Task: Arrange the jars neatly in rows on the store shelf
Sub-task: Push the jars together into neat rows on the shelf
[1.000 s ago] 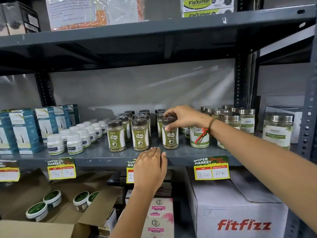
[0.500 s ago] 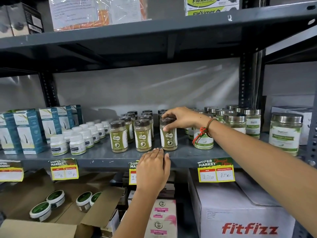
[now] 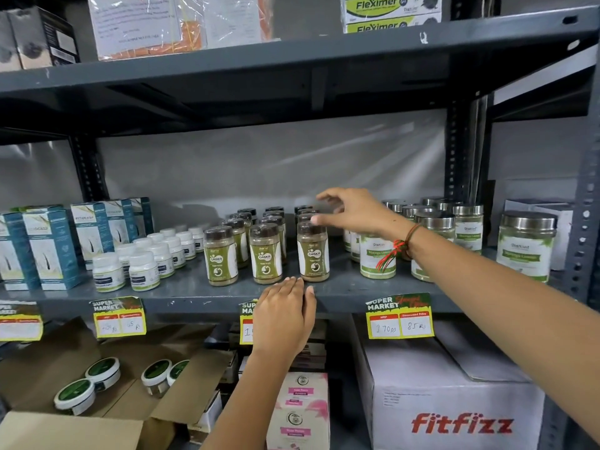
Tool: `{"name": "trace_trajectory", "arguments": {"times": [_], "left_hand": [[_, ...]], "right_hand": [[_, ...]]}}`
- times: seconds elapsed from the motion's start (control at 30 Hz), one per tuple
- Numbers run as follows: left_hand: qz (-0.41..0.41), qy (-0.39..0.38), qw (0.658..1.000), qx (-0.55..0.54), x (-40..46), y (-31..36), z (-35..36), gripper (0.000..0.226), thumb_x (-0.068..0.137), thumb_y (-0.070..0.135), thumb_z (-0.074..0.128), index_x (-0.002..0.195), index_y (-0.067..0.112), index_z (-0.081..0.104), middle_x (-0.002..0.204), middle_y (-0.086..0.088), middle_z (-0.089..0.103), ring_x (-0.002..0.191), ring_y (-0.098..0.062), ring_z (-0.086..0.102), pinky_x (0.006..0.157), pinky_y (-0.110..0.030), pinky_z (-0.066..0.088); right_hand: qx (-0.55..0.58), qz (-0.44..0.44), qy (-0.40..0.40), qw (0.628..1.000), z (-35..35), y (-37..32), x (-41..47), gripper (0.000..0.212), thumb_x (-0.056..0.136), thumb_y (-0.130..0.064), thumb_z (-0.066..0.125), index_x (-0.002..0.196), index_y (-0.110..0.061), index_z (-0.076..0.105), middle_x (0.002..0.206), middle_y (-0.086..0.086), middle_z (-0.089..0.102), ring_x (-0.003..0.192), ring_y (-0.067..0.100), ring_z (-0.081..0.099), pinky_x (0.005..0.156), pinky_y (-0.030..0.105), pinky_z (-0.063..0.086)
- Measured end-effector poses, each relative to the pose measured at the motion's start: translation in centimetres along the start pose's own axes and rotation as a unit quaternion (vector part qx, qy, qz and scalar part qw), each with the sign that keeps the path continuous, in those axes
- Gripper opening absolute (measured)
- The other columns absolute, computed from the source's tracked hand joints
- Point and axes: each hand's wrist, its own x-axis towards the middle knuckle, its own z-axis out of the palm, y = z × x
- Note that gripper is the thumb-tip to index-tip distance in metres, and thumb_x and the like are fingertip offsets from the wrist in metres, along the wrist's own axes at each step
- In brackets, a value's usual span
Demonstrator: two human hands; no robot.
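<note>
Three rows of brown-lidded jars with green Gaska labels stand on the grey shelf (image 3: 194, 289). The front jar of the right row (image 3: 313, 254) stands upright near the shelf's front edge. My right hand (image 3: 352, 211) hovers just above and behind its lid, fingers spread, holding nothing; a red and green thread circles the wrist. My left hand (image 3: 284, 315) lies flat against the shelf's front edge below the jars, fingers together. The front jars of the left row (image 3: 220, 258) and middle row (image 3: 266, 254) stand side by side.
Larger steel-lidded jars (image 3: 524, 246) fill the shelf's right part. Small white bottles (image 3: 108, 271) and blue boxes (image 3: 52, 251) stand at the left. Below are an open carton with round tubs (image 3: 74, 394), pink boxes and a Fitfizz box (image 3: 454, 414). Price tags (image 3: 401, 316) hang on the edge.
My right hand has let go of the right row's front jar and lifted off it with fingers spread. The jar stays where it stood. My left hand has hardly moved.
</note>
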Motion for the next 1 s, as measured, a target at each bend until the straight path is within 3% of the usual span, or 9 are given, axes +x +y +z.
{"name": "trace_trajectory", "arguments": {"times": [0.17,0.33,0.43,0.6,0.83,1.0], "left_hand": [[0.004,-0.002,1.000,0.002,-0.1,0.2,-0.4,0.043,0.097,0.038,0.038,0.109,0.013,0.070,0.109,-0.003,0.071,0.105,-0.017,0.063,0.093,-0.032,0.045],[0.004,-0.003,1.000,0.008,-0.1,0.3,-0.6,0.039,0.096,0.035,0.043,0.106,0.011,0.071,0.106,-0.004,0.072,0.102,-0.020,0.064,0.089,-0.033,0.047],[0.003,-0.008,1.000,0.008,-0.1,0.3,-0.6,0.036,0.095,0.034,0.046,0.106,0.010,0.071,0.107,-0.006,0.071,0.102,-0.021,0.064,0.089,-0.034,0.048],[0.004,-0.017,1.000,0.008,0.0,0.3,-0.6,0.035,0.095,0.032,0.047,0.106,0.009,0.070,0.107,-0.007,0.071,0.102,-0.023,0.064,0.089,-0.037,0.048],[-0.004,-0.028,1.000,0.012,0.0,0.4,-0.8,0.035,0.096,0.033,0.044,0.104,0.011,0.071,0.104,-0.005,0.072,0.094,-0.024,0.065,0.082,-0.037,0.050],[0.002,-0.028,1.000,0.008,0.0,0.2,-0.6,0.040,0.097,0.035,0.041,0.107,0.010,0.070,0.108,-0.006,0.071,0.100,-0.023,0.065,0.086,-0.037,0.049]], "right_hand": [[-0.003,0.023,0.163,0.986,-4.3,2.5,-2.6,0.037,0.086,-0.046,0.066,0.112,-0.021,0.072,0.106,-0.007,0.072,0.093,0.004,0.063,0.089,0.026,0.050],[-0.125,0.099,0.200,0.967,-9.6,6.7,-7.1,0.030,0.081,-0.047,0.063,0.102,-0.028,0.073,0.100,-0.005,0.073,0.097,0.018,0.066,0.090,0.035,0.053],[-0.261,0.151,0.176,0.937,-12.1,8.8,-9.8,0.036,0.080,-0.054,0.061,0.104,-0.030,0.071,0.105,0.004,0.073,0.100,0.033,0.065,0.083,0.044,0.056],[-0.407,0.223,0.074,0.883,-13.9,10.7,-12.6,0.054,0.083,-0.063,0.057,0.117,-0.022,0.066,0.107,0.015,0.068,0.101,0.039,0.063,0.071,0.041,0.050],[-0.459,0.269,-0.019,0.847,-13.2,11.0,-13.3,0.062,0.084,-0.067,0.051,0.123,-0.020,0.062,0.118,0.010,0.062,0.109,0.034,0.059,0.071,0.038,0.045],[-0.447,0.275,-0.036,0.850,-13.2,11.4,-13.4,0.056,0.084,-0.060,0.055,0.124,-0.021,0.059,0.115,0.011,0.063,0.107,0.033,0.059,0.073,0.037,0.046]]}}
